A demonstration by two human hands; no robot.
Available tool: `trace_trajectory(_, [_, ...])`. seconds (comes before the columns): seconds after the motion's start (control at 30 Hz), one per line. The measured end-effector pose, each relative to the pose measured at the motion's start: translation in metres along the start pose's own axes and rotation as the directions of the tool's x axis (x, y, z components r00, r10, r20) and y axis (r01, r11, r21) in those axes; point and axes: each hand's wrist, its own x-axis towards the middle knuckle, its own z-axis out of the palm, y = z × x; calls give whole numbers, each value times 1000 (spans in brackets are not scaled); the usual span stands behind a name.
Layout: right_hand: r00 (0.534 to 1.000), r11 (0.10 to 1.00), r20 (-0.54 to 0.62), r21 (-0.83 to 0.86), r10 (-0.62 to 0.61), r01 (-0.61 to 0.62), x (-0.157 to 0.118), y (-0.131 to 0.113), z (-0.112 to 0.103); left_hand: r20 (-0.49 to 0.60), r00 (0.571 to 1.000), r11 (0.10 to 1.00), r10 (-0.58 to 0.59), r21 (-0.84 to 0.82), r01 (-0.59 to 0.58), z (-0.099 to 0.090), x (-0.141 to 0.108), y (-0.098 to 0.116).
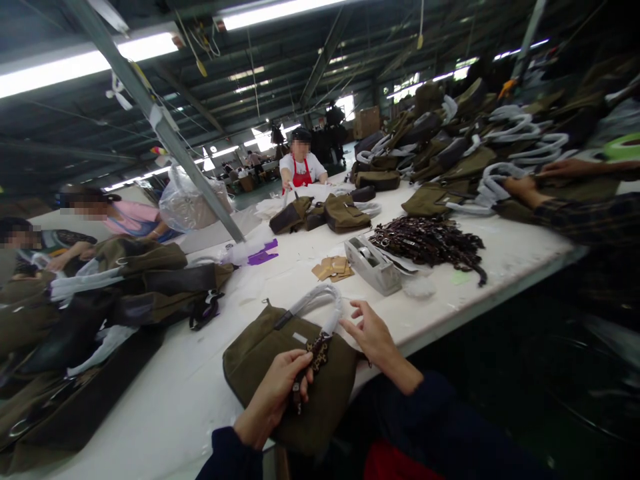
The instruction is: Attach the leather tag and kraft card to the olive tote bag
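from where i sit, my left hand (273, 400) is closed around a dark leopard-print strap (319, 353), pressing it against an olive canvas handbag (300, 393) that lies flat near the edge of the white counter (170, 407), its handle (316, 305) wrapped in white plastic. my right hand (375, 340) is open, fingers spread, just beside that handle. farther along the counter i can see a grey tape dispenser (373, 265), a heap of dark beaded straps (430, 243), and piled bags (453, 152) beside a co-worker's hand (520, 190).
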Motion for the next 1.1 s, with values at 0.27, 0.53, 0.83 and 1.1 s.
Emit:
trace_trajectory(0.27, [992, 977, 115, 212, -50, 24, -1, -9, 7, -15, 1000, 996, -23, 85, 24, 1, -2, 4])
trace_trajectory(0.53, [984, 956, 177, 287, 14, -65, 0, -13, 16, 25, 999, 999, -29, 21, 28, 0, -1, 3])
trace_trajectory(0.83, [1000, 1000, -17, 15, 11, -11, -2, -17, 3, 30, 999, 999, -26, 20, 25, 2, -5, 6])
trace_trajectory(1.1, [988, 991, 115, 103, -100, 88, -4, -17, 15, 46, 999, 999, -17, 35, 16, 1, -4, 5])
